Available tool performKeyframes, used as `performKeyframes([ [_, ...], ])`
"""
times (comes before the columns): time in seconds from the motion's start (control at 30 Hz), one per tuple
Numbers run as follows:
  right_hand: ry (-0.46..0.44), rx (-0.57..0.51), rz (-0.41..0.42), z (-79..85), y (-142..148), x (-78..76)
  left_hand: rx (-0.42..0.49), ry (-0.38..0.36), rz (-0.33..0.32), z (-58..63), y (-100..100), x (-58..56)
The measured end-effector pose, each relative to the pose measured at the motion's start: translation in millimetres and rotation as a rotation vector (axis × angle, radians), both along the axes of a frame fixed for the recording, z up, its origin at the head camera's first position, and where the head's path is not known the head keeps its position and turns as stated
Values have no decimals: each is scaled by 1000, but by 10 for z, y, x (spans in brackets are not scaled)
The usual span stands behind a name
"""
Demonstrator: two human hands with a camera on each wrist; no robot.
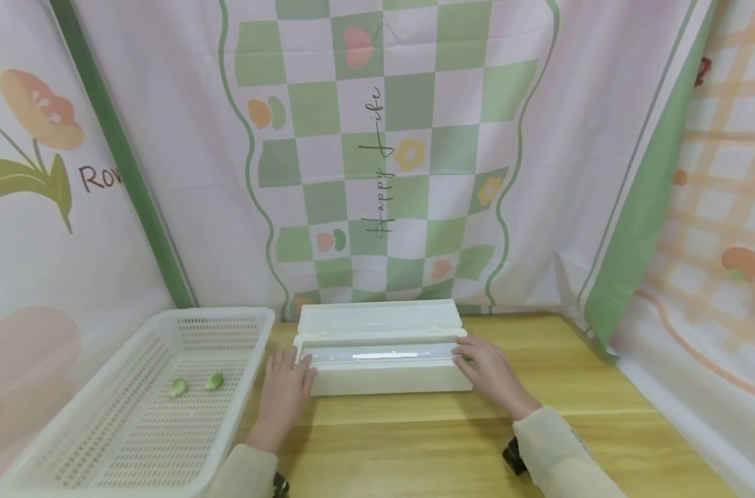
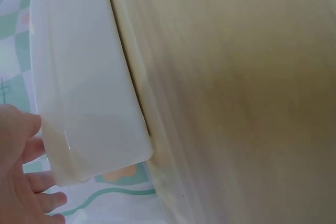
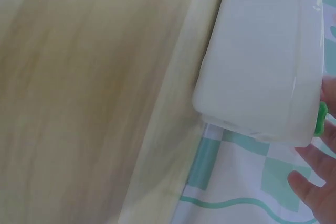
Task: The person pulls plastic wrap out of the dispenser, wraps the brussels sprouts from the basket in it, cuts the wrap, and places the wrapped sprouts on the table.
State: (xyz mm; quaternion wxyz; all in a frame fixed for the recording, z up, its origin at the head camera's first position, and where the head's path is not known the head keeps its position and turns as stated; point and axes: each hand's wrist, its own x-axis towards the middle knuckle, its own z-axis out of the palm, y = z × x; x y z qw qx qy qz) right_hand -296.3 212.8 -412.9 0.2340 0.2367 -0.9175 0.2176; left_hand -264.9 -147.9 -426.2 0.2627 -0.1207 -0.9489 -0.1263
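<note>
A long white cling film box [image 1: 391, 380] sits on the table, its lid [image 1: 380, 319] tipped up at the back. Inside lies a shiny roll of clear film [image 1: 377, 355]. My left hand [image 1: 288, 384] holds the box's left end, thumb over the front rim and the fingers along the end wall. At the opposite end my right hand [image 1: 490, 370] holds the corner, thumb at the front rim and fingers toward the back. A small green piece [image 3: 321, 119] shows at the rim by the right fingers. Part of each hand falls outside its wrist view.
Left of the box stands a white perforated basket [image 1: 252, 360] with two small green-and-white pieces [image 1: 214, 380] that look like vegetables. The wooden table [image 1: 408, 446] ends at a patterned curtain [image 1: 377, 173] behind the box. Curtains also hang on both sides.
</note>
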Motion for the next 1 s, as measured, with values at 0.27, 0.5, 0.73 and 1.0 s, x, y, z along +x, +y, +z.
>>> performKeyframes([
  [0.27, 43, -18, -39, -2, -31, -54, 56, 41, 1, 44, 6, -96],
  [0.5, 103, -41, -50, 19, -71, -87, 48, 111, 17, 90, 23, -162],
  [0.73, 117, -54, -74, 27, -87, -121, 44, 85, 77, 128, 47, -209],
  [1.0, 107, -79, -67, 51, -91, -149, 66, 186, 50, 122, 56, -252],
])
